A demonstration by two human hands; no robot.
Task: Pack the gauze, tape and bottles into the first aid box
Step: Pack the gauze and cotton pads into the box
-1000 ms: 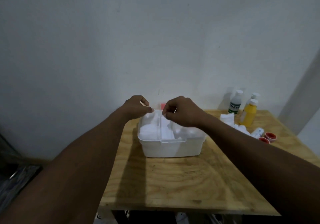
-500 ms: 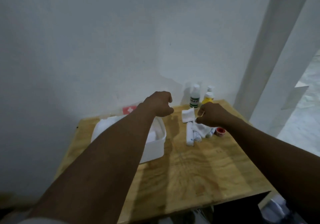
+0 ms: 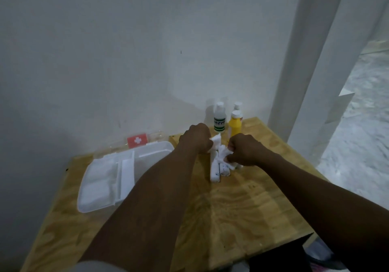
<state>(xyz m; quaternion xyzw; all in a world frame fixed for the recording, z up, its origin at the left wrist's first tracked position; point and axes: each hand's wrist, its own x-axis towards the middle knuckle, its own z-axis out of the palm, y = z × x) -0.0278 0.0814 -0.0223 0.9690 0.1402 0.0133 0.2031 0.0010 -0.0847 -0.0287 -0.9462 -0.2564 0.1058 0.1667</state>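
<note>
Your left hand [image 3: 196, 138] and right hand [image 3: 245, 153] each grip the gauze [image 3: 216, 143]; it looks soft and light, so hold its middle.

Setting: a bare indoor room; its type cannot be told more closely. A raw light-brown plywood tabletop [image 3: 242, 213] abuts a plain white painted wall [image 3: 105, 61] at 12 o'clock. A white square pillar [image 3: 303, 72] rises at 2 o'clock, with mottled grey floor [image 3: 362, 128] beyond it at 3 o'clock. The tabletop carries medical supplies: a white plastic first aid box [image 3: 94, 207] at 10 o'clock and three small plastic bottles [image 3: 232, 124] at 1 o'clock.
</note>
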